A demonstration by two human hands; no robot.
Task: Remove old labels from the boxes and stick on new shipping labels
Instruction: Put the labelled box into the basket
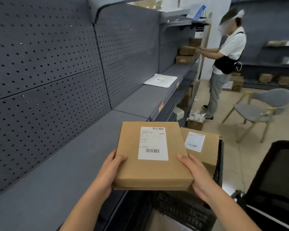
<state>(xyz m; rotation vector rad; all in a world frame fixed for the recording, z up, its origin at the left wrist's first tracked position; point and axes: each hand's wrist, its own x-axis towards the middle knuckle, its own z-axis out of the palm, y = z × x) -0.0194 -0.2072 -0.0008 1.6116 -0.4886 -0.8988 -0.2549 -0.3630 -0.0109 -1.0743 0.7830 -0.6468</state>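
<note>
A flat brown box (153,155) is held level between both hands, its white label (153,143) facing up with barcodes at the top and bottom. The left hand (107,172) grips the near left corner, thumb on top and fingers curled under. The right hand (195,175) grips the near right edge the same way.

Just beyond the right hand a second brown box (205,147) with a smaller label (194,141) rests on top of a black mesh basket (182,212) that lies below both hands; what else is in the basket I cannot tell.

To the left of the hands runs a grey shelf (57,172), with a white sheet (160,80) lying far ahead on it. On the floor beyond the basket, an open carton (194,125) holds crumpled white paper (197,115). Farther off, another person (227,60) handles boxes.
</note>
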